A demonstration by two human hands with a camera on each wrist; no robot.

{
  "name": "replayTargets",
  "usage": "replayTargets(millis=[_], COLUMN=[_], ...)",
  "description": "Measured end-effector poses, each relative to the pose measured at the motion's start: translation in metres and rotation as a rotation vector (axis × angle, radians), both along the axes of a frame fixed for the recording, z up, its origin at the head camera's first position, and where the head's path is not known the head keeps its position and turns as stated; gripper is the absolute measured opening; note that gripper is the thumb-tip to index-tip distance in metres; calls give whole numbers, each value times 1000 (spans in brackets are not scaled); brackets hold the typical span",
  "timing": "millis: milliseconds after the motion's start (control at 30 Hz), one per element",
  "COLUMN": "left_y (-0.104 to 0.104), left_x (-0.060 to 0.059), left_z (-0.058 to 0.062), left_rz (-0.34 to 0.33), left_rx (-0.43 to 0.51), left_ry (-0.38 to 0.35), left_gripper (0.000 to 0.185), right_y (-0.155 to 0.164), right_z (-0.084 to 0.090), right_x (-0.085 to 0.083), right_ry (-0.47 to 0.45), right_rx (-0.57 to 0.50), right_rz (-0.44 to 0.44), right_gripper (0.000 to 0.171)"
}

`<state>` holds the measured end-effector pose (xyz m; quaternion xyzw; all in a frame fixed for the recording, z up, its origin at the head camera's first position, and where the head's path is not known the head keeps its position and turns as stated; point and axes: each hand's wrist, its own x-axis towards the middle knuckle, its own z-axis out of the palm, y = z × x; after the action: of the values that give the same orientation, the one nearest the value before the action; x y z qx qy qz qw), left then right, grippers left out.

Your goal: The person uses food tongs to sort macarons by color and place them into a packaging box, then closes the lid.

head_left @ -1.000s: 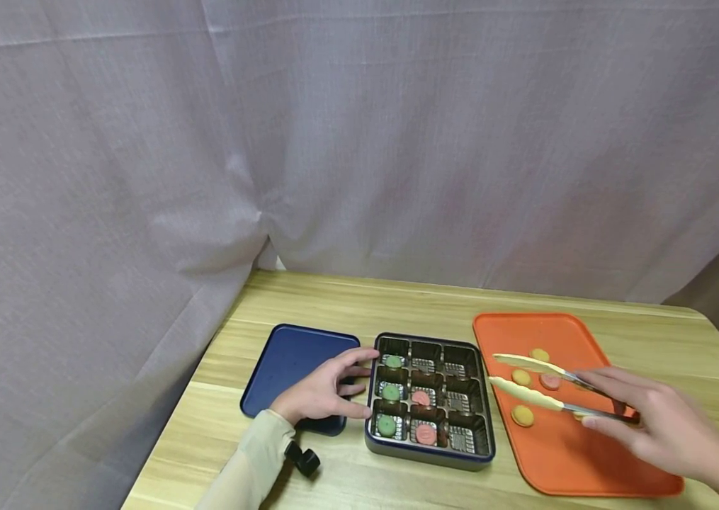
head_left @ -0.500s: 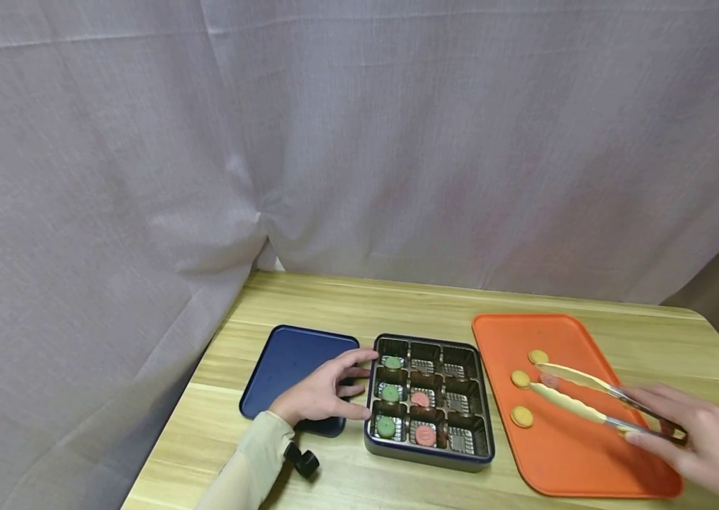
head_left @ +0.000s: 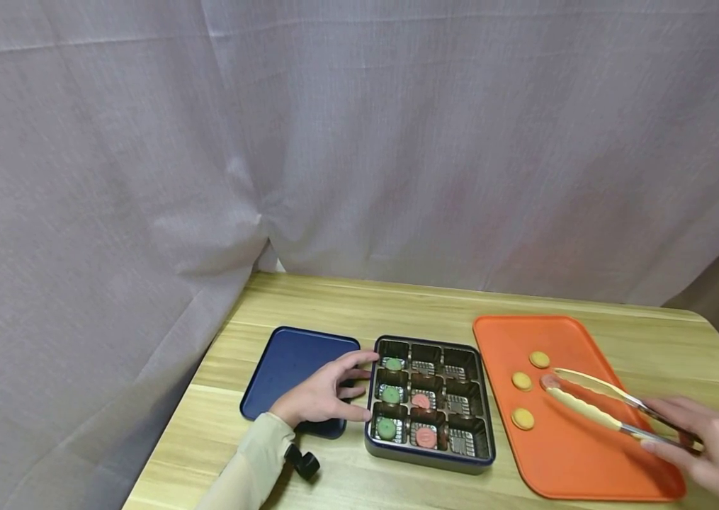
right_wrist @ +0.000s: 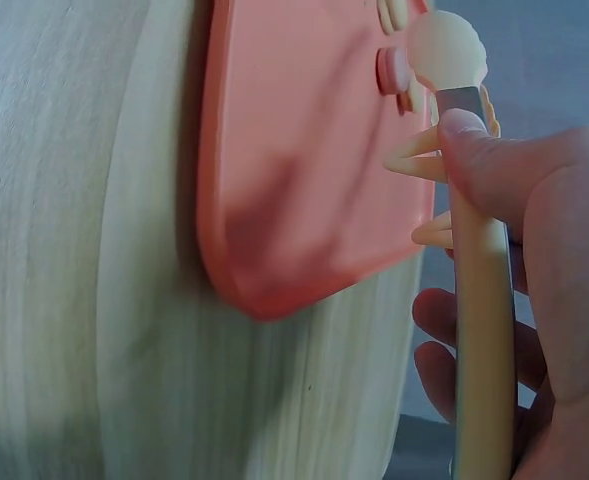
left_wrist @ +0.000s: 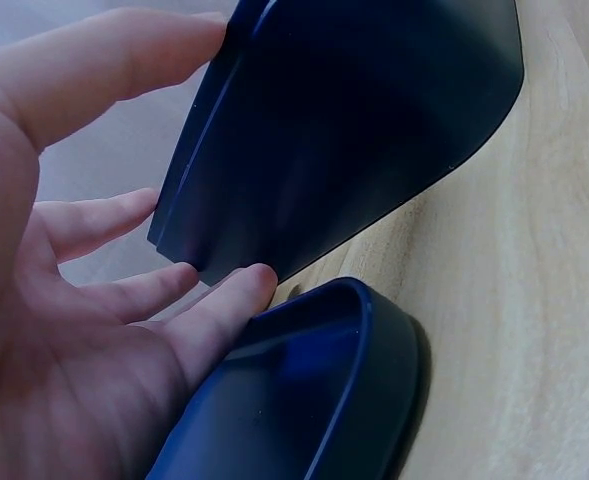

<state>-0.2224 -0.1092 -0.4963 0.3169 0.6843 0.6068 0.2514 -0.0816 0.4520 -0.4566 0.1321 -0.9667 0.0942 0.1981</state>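
My right hand [head_left: 716, 439] grips a pair of tongs [head_left: 589, 411] with pale yellow scalloped ends. Their two tips stand apart, one on each side of a pink macaron [head_left: 548, 382] on the orange tray [head_left: 601, 464]. In the right wrist view, thumb and fingers wrap the tongs' handle [right_wrist: 484, 330]. My left hand [head_left: 324, 389] has its fingers spread, with thumb and index fingertips right at the left side of a dark blue box [head_left: 429, 459]. Inside its dark divided insert lie green macarons [head_left: 391, 394] in the left column and two pink macarons [head_left: 426, 437] in the middle column.
Yellow macarons [head_left: 523, 418] lie on the tray, left of the tongs' tips. A dark blue lid [head_left: 298, 361] rests on the wooden table [head_left: 359, 294] left of the box, partly under my left hand. A grey curtain [head_left: 397, 156] hangs behind the table.
My right hand has drawn back to the right with the tongs, whose tips moved from beside the box to the pink macaron on the tray. My left hand stays put.
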Motion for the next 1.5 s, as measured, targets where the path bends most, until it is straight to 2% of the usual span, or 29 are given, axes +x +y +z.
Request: replayTargets(millis=[367, 1000, 1233, 1500], left_y=[0, 0, 0, 0], left_x=[-1, 0, -1, 0], left_z=[-2, -1, -1, 0], left_rz=[0, -5, 6, 1], left_rx=[4, 7, -6, -6], left_ry=[10, 14, 4, 7], left_gripper=[96, 96, 96, 96], right_y=[6, 8, 10, 8], right_z=[-7, -11, -13, -12], right_x=[-4, -9, -9, -7], right_ry=[-62, -137, -121, -129], right_rx=[48, 60, 102, 99], right_rz=[-41, -22, -24, -40], right_gripper=[63, 63, 63, 63])
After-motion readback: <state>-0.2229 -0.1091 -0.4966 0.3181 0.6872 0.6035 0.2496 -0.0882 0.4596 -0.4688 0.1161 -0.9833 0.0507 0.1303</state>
